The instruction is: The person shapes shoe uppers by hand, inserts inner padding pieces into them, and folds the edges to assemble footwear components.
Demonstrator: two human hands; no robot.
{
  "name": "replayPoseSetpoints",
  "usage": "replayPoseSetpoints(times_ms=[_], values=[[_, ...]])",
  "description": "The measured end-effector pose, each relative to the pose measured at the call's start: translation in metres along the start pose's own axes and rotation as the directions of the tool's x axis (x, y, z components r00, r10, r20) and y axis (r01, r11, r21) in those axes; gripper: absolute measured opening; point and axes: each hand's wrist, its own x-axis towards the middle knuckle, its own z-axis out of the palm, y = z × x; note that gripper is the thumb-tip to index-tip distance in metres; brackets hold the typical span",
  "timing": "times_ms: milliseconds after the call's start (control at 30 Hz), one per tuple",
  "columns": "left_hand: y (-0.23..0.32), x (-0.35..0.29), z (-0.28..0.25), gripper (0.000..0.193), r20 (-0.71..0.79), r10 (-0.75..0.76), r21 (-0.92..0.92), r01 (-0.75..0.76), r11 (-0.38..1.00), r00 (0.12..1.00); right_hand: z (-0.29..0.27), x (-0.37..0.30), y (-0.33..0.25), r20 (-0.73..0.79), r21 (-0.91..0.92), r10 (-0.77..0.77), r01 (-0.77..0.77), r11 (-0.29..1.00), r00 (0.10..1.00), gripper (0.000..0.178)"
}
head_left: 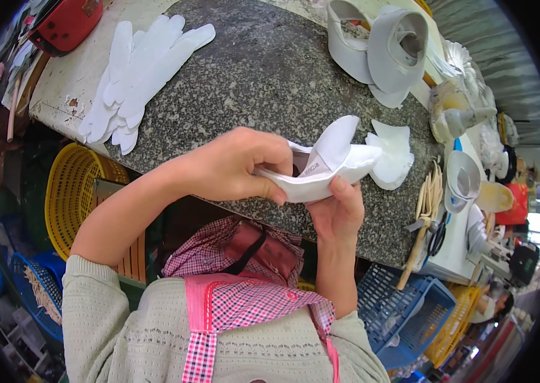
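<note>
A white shoe upper (340,167) is held just above the near part of the dark speckled stone slab, with its tongue flap standing up and its toe pointing right. Curled over its heel end, my left hand (235,167) has fingers reaching inside the opening and the thumb pressed on the near side. Below the front part, my right hand (340,210) grips the upper from underneath, thumb on the near side; its other fingers are mostly hidden. Just beyond the toe, flat white shaped pieces (391,155) lie stacked on the slab (257,76).
White insole-shaped pieces (155,57) are fanned at the far left. More white uppers (397,48) stand at the far right. A wooden-handled brush (418,246) and black scissors (437,235) lie at the right edge. Yellow (59,191) and blue baskets (391,306) stand below.
</note>
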Motion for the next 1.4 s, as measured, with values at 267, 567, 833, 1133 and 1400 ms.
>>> replayPoseSetpoints(times_ms=[267,567,833,1133,1400], values=[[0.018,-0.008,0.009,0.020,-0.191,0.035,0.225,0.010,0.974,0.981,-0.001,-0.004,0.012,-0.093,-0.051,-0.165,0.161,0.986,0.982,0.055],[0.015,-0.011,0.012,0.027,-0.311,0.206,0.277,-0.119,0.953,0.928,0.007,-0.001,0.014,-0.044,-0.161,-0.311,0.300,0.940,0.949,0.055],[-0.001,-0.002,0.008,0.012,0.039,-0.096,-0.011,0.097,0.995,0.995,-0.037,0.005,0.018,0.359,-0.580,-0.542,0.636,0.509,0.760,0.063],[-0.008,-0.009,0.027,0.016,-0.244,0.152,0.490,-0.013,0.871,0.958,-0.040,-0.004,0.022,0.103,-0.647,-0.377,0.350,0.678,0.920,0.056],[0.001,-0.005,-0.002,0.034,-0.241,0.008,0.251,0.055,0.967,0.971,0.002,-0.012,0.007,-0.110,-0.357,-0.192,0.141,0.923,0.975,0.052]])
